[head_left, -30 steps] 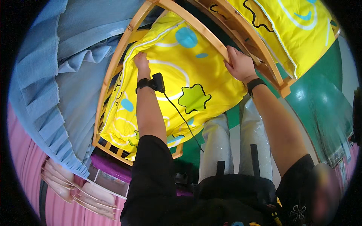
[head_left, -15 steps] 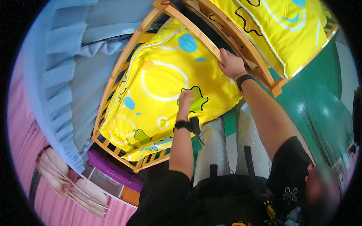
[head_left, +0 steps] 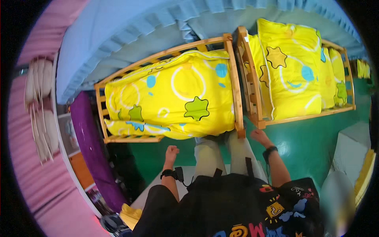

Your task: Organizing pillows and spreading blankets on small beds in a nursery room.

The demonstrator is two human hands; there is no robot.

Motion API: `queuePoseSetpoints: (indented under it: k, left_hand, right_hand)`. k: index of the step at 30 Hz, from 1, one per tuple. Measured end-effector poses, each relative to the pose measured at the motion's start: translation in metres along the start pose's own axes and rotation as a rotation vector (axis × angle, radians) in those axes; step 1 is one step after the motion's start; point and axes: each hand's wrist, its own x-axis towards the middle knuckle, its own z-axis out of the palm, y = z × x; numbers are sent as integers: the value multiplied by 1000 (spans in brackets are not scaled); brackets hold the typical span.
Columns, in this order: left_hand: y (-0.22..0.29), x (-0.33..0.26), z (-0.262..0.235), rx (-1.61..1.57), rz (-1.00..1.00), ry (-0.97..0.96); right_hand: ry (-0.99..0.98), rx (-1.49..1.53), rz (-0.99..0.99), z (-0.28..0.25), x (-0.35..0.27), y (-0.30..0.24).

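Note:
My left hand [head_left: 171, 153] hangs over the green floor in front of the wooden bed, its fingers curled with nothing visible in them. Out to the right, my right hand [head_left: 261, 137] hangs loosely curled near the bed's end post, apart from the frame. A yellow quilt [head_left: 166, 106] with circles, blue dots and green stars is spread over the small wooden bed [head_left: 235, 91], and its near edge droops past the side. Both wrists wear dark bands.
A second wooden bed [head_left: 308, 117] holds folded yellow bedding [head_left: 294, 71] to the right. Blue ruffled fabric [head_left: 130, 43] runs behind both beds. At left are a purple padded piece [head_left: 90, 146] and a shelf unit [head_left: 81, 170]. A pale block [head_left: 351, 146] stands at right on the green floor [head_left: 292, 152].
My right hand has let go of the bed's end rail, and my left hand has come off the quilt. Both hang lower now. The view has turned and widened, showing both beds.

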Motion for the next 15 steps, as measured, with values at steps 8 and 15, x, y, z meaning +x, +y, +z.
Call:
queuePoseSetpoints:
  k: [8, 15]
  left_hand:
    - [-179, -66, -32, 475, 136, -232]
    - [-127, -61, 16, -197, -356, -236]
  right_hand:
    - [377, 433, 53, -75, -163, 8]
    - [680, 365, -91, -45, -257, -39]
